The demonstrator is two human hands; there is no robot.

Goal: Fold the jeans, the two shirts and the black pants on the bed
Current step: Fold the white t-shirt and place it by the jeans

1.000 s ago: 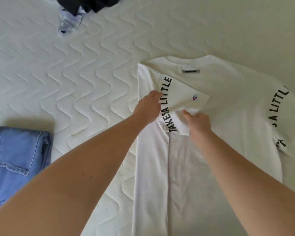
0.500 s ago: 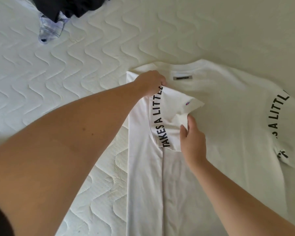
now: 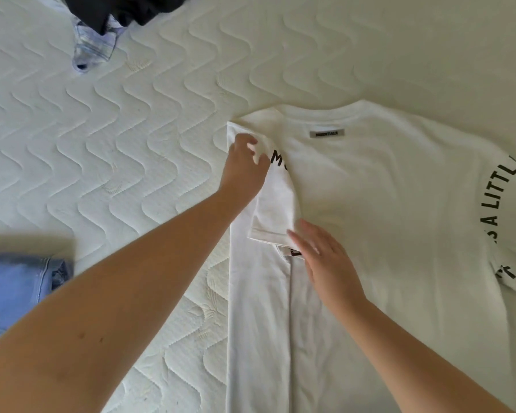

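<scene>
Folded jeans (image 3: 18, 281): blue denim at the left edge of the bed (image 3: 131, 144), set apart from the shirt; by the look of it this garment is already done
Dark pile (image 3: 122, 8): black cloth bunched at the top left edge, likely the black pants, lying on a pale blue checked shirt (image 3: 93, 49) that pokes out below it; both seem unfolded
Left hand (image 3: 245, 168): on the turned-in shoulder of the white T-shirt (image 3: 385, 219), fingers curled down onto the cloth near the top of the sleeve; whether they pinch or only press I cannot tell for sure
Folded-back sleeve (image 3: 276, 216): lies along the shirt's left fold, hem toward the person, black lettering mostly hidden beneath it
Right hand (image 3: 325, 257): fingers straight and slightly apart, flat on the shirt just beside the sleeve hem, holding nothing
Far sleeve (image 3: 504, 216): spread out at the right, lettering showing, not yet turned in
Step in hand: settling the left sleeve flat inside the side fold
Doing it well: keep the shoulder pinned while the flat hand sweeps down from the hem, so no crease is trapped; line the sleeve's edge with the long fold, then match the right side to the same width
</scene>
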